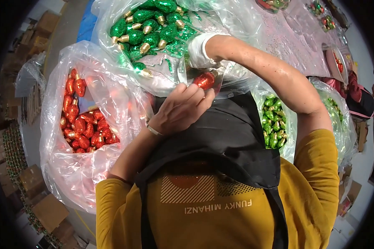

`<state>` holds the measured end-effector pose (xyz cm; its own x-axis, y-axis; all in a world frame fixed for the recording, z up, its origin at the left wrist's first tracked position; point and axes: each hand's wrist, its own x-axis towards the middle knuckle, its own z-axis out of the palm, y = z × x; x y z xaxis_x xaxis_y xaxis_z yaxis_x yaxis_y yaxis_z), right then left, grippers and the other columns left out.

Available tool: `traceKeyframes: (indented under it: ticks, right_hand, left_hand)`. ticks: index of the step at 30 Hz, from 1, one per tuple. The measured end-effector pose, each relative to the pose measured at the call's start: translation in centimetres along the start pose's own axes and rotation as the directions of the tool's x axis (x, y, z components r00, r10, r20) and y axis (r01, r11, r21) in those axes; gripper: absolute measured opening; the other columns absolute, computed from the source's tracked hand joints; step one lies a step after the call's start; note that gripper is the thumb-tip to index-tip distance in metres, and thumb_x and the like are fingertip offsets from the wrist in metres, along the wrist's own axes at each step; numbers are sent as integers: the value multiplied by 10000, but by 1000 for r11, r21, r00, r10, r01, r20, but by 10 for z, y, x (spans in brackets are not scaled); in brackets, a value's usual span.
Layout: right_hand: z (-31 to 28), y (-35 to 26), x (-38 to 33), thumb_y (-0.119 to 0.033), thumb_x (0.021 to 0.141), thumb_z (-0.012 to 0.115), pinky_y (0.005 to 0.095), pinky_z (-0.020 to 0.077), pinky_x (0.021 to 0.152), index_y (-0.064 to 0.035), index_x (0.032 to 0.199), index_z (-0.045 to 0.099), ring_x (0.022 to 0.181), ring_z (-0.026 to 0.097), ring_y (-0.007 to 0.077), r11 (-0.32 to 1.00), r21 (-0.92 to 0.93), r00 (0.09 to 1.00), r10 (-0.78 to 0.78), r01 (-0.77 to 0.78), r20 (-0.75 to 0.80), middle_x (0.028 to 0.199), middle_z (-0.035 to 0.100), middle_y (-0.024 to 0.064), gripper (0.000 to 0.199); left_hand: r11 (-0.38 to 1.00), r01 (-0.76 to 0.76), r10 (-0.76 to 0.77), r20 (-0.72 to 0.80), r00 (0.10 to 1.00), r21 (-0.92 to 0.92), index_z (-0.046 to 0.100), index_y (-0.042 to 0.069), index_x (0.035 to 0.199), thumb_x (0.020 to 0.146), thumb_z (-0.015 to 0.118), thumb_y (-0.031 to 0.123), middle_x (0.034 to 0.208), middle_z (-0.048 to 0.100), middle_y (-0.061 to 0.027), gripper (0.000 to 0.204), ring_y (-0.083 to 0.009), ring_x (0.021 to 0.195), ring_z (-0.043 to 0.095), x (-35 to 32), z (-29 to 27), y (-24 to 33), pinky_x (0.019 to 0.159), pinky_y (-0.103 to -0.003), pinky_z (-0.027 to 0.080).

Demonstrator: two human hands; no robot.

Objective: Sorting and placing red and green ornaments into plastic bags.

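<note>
Red glittery bulb [204, 80] — between left hand [182, 107] and right hand [201, 50], nearer left.

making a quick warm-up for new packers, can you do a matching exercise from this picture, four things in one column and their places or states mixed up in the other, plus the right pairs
Things
1. left hand
2. right hand
3. single red bulb ornament
4. pile of red bulb ornaments

Places and states
A. between the two hands
B. bare, with a light band at the wrist
C. inside a clear plastic bag on the person's left
D. covered in white

Right pairs: 1-B, 2-D, 3-A, 4-C
</note>
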<state>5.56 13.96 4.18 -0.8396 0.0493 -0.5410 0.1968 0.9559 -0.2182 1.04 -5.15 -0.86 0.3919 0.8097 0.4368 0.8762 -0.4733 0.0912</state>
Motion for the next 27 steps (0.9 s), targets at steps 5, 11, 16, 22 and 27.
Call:
traceKeyframes:
  ticks: [5, 11, 16, 22, 27]
  right_hand:
    - [-3, 3, -2, -324, 809, 582, 420, 488, 657, -6, 905, 692, 717, 618, 358, 999, 35, 1000, -11, 12, -13, 825, 663, 198, 350]
    - [6, 12, 1, -290, 786, 568, 451, 478, 645, -20, 830, 694, 686, 600, 396, 995, -97, 993, -43, 33, -108, 783, 644, 222, 301]
    - [15, 12, 11, -286, 779, 581, 447, 474, 638, -18, 828, 691, 679, 595, 393, 999, -29, 984, 21, -26, -178, 773, 642, 222, 293]
    - [20, 13, 5, -268, 772, 585, 429, 470, 613, 11, 791, 682, 635, 584, 377, 949, 287, 990, -113, 134, -90, 730, 632, 232, 295]
    - [6, 9, -1, -242, 775, 582, 424, 471, 611, 27, 796, 677, 631, 589, 342, 939, 267, 965, -246, 214, 90, 726, 634, 226, 286]
  left_hand:
    - [999, -22, 24, 59, 998, -28, 569, 28, 1200, 753, 548, 78, 810, 469, -53, 451, -195, 715, 463, 2, 4, -3, 629, -339, 359]
    - [999, 34, -31, 88, 996, -33, 553, 32, 1226, 716, 547, 64, 804, 466, -52, 511, -204, 731, 465, 4, 4, -6, 630, -342, 354]
    - [999, 11, -7, 76, 997, -49, 539, 34, 1242, 708, 546, 59, 813, 479, -53, 534, -213, 727, 466, 8, 5, -7, 631, -347, 356]
    - [998, 10, -9, 10, 1000, -69, 544, 49, 1232, 720, 558, 56, 844, 508, -50, 513, -219, 739, 487, 1, 9, -11, 624, -349, 363]
    - [1000, 19, -19, -43, 999, -14, 545, 69, 1222, 731, 566, 48, 894, 542, -51, 492, -225, 779, 520, -1, 11, -11, 646, -351, 389]
